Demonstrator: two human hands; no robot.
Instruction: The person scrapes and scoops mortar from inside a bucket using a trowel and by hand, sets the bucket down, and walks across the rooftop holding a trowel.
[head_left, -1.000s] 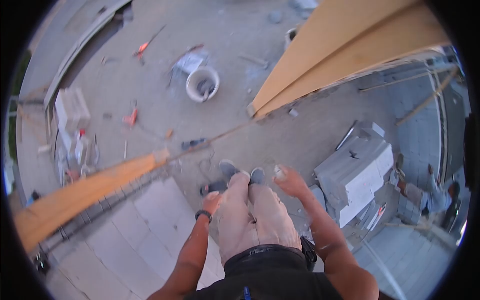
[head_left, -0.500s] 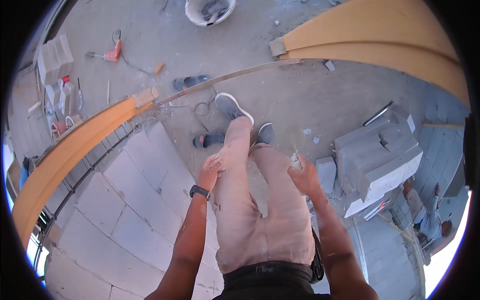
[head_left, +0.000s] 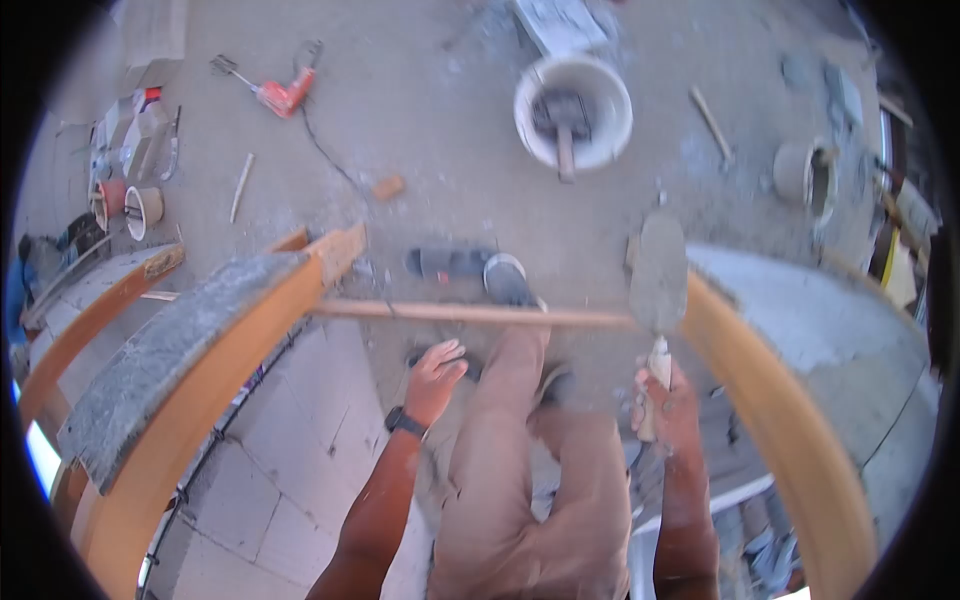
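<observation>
My right hand (head_left: pixel 672 408) is wrapped round the pale handle of a trowel (head_left: pixel 659 275). The trowel's long grey blade, rounded at the far end, points forward over the floor beside the right wooden upright. My left hand (head_left: pixel 436 380), with a dark watch on its wrist, hovers near my left leg. Its fingers stretch forward, a little apart, and hold nothing. A thin wooden bar (head_left: pixel 480 313) runs across in front of me, between the two orange wooden frame pieces. My left shoe (head_left: pixel 508 280) is beyond this bar, and the other shoe is on the near side.
Ahead stands a white bucket (head_left: pixel 523 130) with a handled tool inside. A red power mixer (head_left: pixel 285 95) and its cord lie on the floor at the left. Orange frame uprights (head_left: pixel 215 390) flank me. A block wall (head_left: pixel 260 470) rises at left; dark slippers (head_left: pixel 450 263) lie ahead.
The view has moved forward and tilted up, and the bucket looks nearer. My left hand has come away from my thigh. The trowel's blade now shows beyond my right hand.
</observation>
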